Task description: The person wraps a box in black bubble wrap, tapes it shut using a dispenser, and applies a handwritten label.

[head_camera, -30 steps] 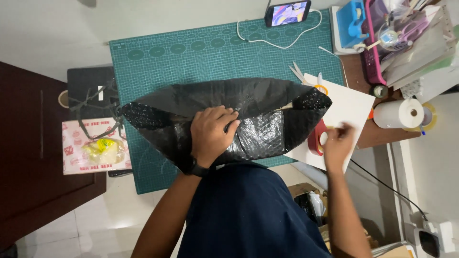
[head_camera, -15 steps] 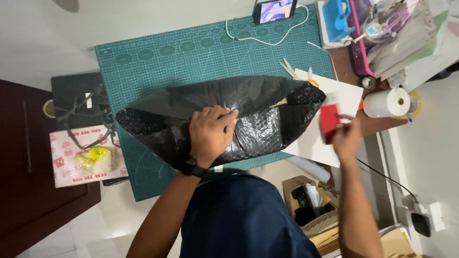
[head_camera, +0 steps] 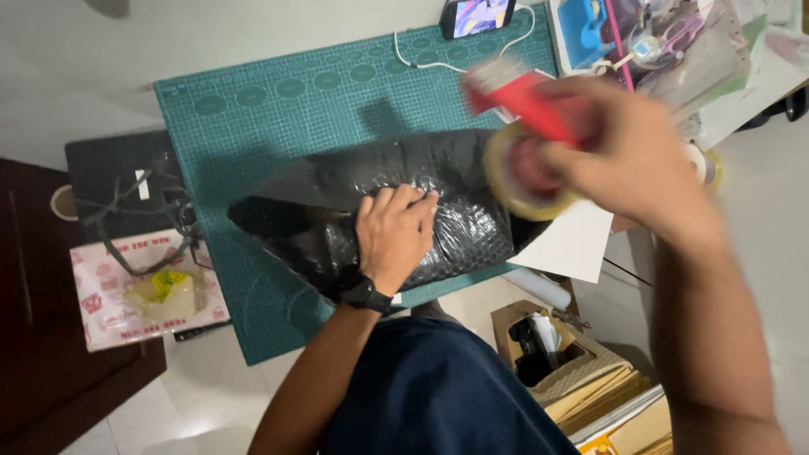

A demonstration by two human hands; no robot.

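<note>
Your left hand (head_camera: 394, 238) lies flat and open on the black bubble-wrap package (head_camera: 388, 215), palm down, fingers spread a little and pointing away from you, pinning it to the green cutting mat (head_camera: 278, 109). A dark watch (head_camera: 367, 297) sits on that wrist. The package rests across the near half of the mat, its pointed end toward your left and its wider end toward your right, where it overlaps a white sheet (head_camera: 575, 244).

Your right hand (head_camera: 628, 156) is raised well above the table, close to the camera and blurred by motion. It is closed around a red tape dispenser (head_camera: 527, 105) carrying a roll of clear tape (head_camera: 522, 173); the roll hangs over the right end of the package, though you cannot tell whether it touches it.

Half a second ago the right hand was low at the table's right edge, holding the red dispenser just beside the white sheet; now it has swung up and inward over the package. A second ago it was still down on the sheet by the dispenser. The left hand has stayed pressed on the same spot of the package throughout, and the package has kept its place on the mat.

At the far edge of the mat a phone (head_camera: 476, 15) with a lit screen trails a white cable (head_camera: 421, 59). To your left a printed paper bag (head_camera: 143, 291) lies beside a black bag (head_camera: 118, 185). An open cardboard box (head_camera: 548, 350) sits below the table on your right.
</note>
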